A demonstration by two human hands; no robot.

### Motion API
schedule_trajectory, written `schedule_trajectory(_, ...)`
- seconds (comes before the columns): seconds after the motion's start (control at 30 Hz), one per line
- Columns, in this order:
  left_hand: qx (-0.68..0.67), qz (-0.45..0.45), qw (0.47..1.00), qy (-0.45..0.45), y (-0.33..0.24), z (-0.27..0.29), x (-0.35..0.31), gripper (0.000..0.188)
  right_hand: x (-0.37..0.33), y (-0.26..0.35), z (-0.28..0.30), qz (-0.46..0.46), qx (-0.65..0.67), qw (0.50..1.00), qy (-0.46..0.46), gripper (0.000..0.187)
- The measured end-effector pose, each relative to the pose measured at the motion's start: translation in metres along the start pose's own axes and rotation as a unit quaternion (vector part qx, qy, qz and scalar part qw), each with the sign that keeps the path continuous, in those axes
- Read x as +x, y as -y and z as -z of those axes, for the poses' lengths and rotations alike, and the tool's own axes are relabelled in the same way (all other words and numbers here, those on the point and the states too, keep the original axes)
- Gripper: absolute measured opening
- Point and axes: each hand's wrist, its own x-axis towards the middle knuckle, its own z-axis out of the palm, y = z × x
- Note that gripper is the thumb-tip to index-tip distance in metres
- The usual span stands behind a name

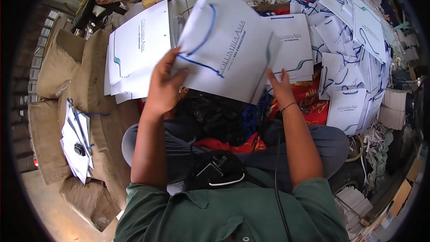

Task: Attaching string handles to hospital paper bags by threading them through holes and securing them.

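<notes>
A white paper carry bag (233, 40) with a blue cord handle hangs tilted in front of me, over my lap. My left hand (165, 83) is closed on its left edge, beside the cord, thumb on the near face. At the opposite edge is my right hand (282, 90), its fingers apart and the fingertips close against the bag; whether they touch it I cannot tell. Beneath the bag lie a black plastic heap (201, 114) and a bundle of blue cords (253, 118).
Flat white bags (134, 47) are stacked at the left, and another white bag (293, 54) lies behind my right hand. A large pile of corded bags (354, 62) spreads to the far right. On the brown sofa (89, 80) rest several bags (74, 143) with a small black object.
</notes>
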Motion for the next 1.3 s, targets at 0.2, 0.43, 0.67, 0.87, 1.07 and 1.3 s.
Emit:
schedule_trajectory(0.2, 0.010, -0.079, 0.995, -0.062, -0.002, 0.002, -0.003, 0.073, 0.000, 0.019, 0.009, 0.034, 0.407, 0.885, 0.223, 0.035)
schedule_trajectory(0.43, 0.137, -0.030, 0.987, -0.073, -0.015, 0.018, 0.015, 0.062, 0.080, 0.015, 0.096, 0.043, 0.412, 0.909, 0.054, 0.041)
schedule_trajectory(0.67, 0.567, 0.054, 0.822, 0.018, 0.075, 0.079, 0.051, 0.101, 0.106, -0.052, 0.084, -0.118, 0.155, 0.976, -0.100, 0.036)
schedule_trajectory(0.87, 0.536, -0.047, 0.842, -0.034, 0.104, 0.078, 0.057, 0.074, 0.062, -0.113, -0.003, -0.040, -0.027, 0.984, 0.174, 0.021)
schedule_trajectory(1.07, 0.533, -0.023, 0.845, -0.026, 0.058, 0.067, 0.053, 0.054, 0.014, -0.100, -0.043, 0.141, -0.260, 0.934, 0.199, 0.018)
schedule_trajectory(1.3, 0.411, -0.206, 0.860, -0.220, -0.032, 0.053, 0.036, 0.049, -0.015, -0.104, -0.094, 0.327, -0.323, 0.859, 0.226, 0.019)
